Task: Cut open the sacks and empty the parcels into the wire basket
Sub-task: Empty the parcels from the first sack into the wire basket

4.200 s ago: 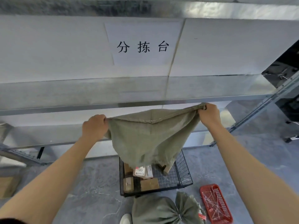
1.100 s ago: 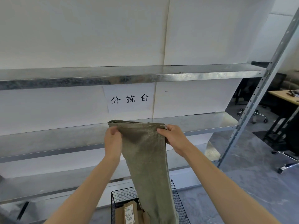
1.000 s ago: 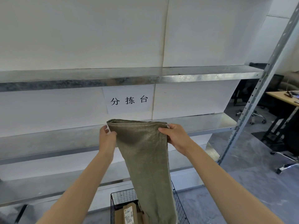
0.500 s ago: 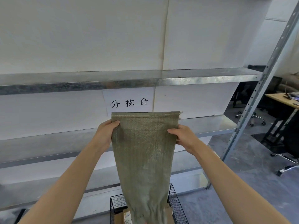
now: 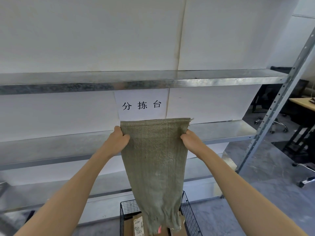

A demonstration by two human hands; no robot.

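A flat, limp green woven sack (image 5: 156,160) hangs upside down in front of me, its sewn end on top and its frayed cut end down over the black wire basket (image 5: 189,213). My left hand (image 5: 119,140) grips the sack's left edge near the top. My right hand (image 5: 190,139) grips its right edge at the same height. Cardboard parcels (image 5: 138,226) with white labels lie in the basket under the sack.
Galvanised metal shelves (image 5: 153,80) run across the wall, with a paper sign (image 5: 141,105) between two levels. A slotted steel upright (image 5: 279,103) stands at the right. Behind it are a desk (image 5: 301,103) and office chair bases on the grey floor.
The sack was held bunched between my hands a second ago. Both hands moved apart and spread it flat. Earlier still I held it wide over the basket while looking down.
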